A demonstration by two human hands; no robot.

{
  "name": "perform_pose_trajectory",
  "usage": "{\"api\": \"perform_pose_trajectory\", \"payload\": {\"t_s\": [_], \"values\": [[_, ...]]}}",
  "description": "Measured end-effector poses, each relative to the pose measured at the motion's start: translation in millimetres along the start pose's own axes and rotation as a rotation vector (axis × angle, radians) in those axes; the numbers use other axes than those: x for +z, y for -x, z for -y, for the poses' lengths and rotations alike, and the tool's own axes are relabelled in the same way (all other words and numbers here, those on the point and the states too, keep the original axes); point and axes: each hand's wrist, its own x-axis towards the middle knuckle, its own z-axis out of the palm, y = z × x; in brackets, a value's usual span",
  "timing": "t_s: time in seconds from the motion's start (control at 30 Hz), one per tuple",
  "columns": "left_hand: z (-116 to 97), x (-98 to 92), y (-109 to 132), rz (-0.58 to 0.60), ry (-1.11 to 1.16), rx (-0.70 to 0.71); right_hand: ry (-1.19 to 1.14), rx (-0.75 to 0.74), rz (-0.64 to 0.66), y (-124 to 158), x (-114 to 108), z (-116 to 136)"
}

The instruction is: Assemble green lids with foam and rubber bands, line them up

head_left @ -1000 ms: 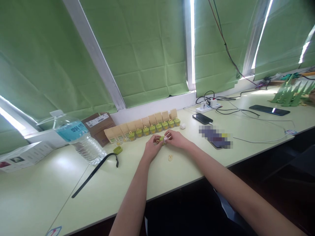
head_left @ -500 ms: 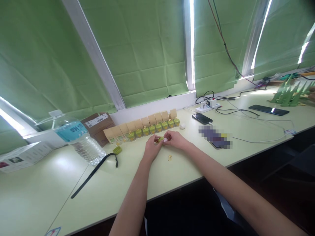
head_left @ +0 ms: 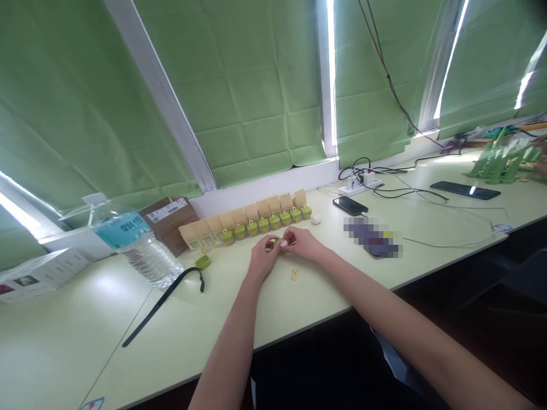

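My left hand (head_left: 264, 257) and my right hand (head_left: 300, 242) meet over the table (head_left: 316, 296). A small green piece (head_left: 277, 241) is pinched in my left fingers. My right fingers close on a small pale pink piece (head_left: 284, 243) that touches or nearly touches the green one. Nearer to me lies a small yellow loop (head_left: 294, 275). Behind my hands stands a row of small green-lidded containers (head_left: 252, 228) with beige cards at their backs. A green lid-like part (head_left: 203, 262) rests to the left.
To the left are a water bottle (head_left: 149, 256), a black strap (head_left: 162, 299), a brown box (head_left: 171, 225) and a white box (head_left: 47, 273). Phones (head_left: 350, 205), a power strip (head_left: 361, 187) and cables lie to the right. A person's hand (head_left: 542, 165) is by green spiky objects (head_left: 498, 165).
The view has shifted very slightly. My fingers have moved a little around the green and pink pieces. At the far right, the other person's hand has moved among the green spiky objects.
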Motion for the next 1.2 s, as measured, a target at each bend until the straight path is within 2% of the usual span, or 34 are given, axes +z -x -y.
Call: {"api": "perform_pose_trajectory", "payload": {"t_s": [0.27, 0.77, 0.97, 1.1, 1.2], "values": [[0.7, -0.7, -0.7, 0.011, -0.027, -0.031, 0.024, -0.086, -0.019, 2.3, -1.0, 2.9], [4.9, -1.1, -4.1, 0.035, -0.052, -0.021, 0.028, -0.108, -0.040, 3.1, -1.0, 5.7], [6.9, 1.7, -3.4, 0.036, -0.101, 0.037, 0.041, -0.125, -0.041, 2.8, 0.3, 6.5], [9.6, 4.6, -4.2, 0.032, -0.196, 0.122, 0.038, -0.120, -0.040, 2.6, 1.8, 7.3], [10.6, 6.1, -4.7, 0.032, -0.261, 0.128, 0.039, -0.106, -0.036, 2.7, 2.2, 9.4]]}}
